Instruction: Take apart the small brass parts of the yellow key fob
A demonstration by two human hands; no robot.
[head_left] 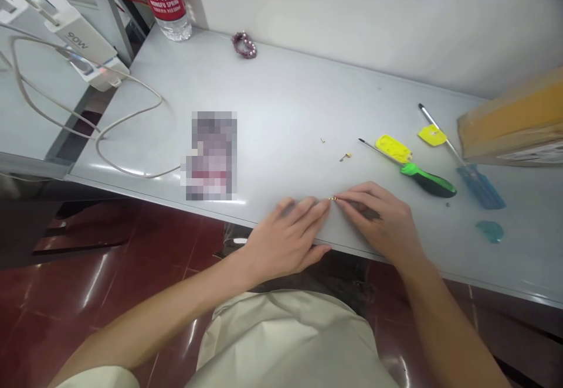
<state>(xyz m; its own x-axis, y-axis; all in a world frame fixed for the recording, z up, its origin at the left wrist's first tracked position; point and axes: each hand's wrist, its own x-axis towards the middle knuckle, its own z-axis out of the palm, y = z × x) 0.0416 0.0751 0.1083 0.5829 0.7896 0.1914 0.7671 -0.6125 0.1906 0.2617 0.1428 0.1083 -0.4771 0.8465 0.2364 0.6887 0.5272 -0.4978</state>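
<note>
Between the thumb and index finger of my right hand (385, 221) is a tiny gold-coloured metal part (333, 198), too small to identify further. My left hand (288, 237) rests palm down at the front edge of the table (281, 101), fingers stretched out and holding nothing visible. Its index fingertip lies close beside the metal part; whether they touch I cannot tell. Farther back on the table lie a small gold-and-dark pin-like piece (345, 157) and a smaller metal bit (322, 140).
To the right lie a green-black screwdriver (428, 181), a blue-handled screwdriver (481, 186), yellow pieces (394, 149), a teal piece (489, 231) and a cardboard box (514, 121). Leftward are a blurred-out object (212, 156), white cable (127, 119), bead bracelet (244, 45), water bottle (167, 4) and charger (83, 39).
</note>
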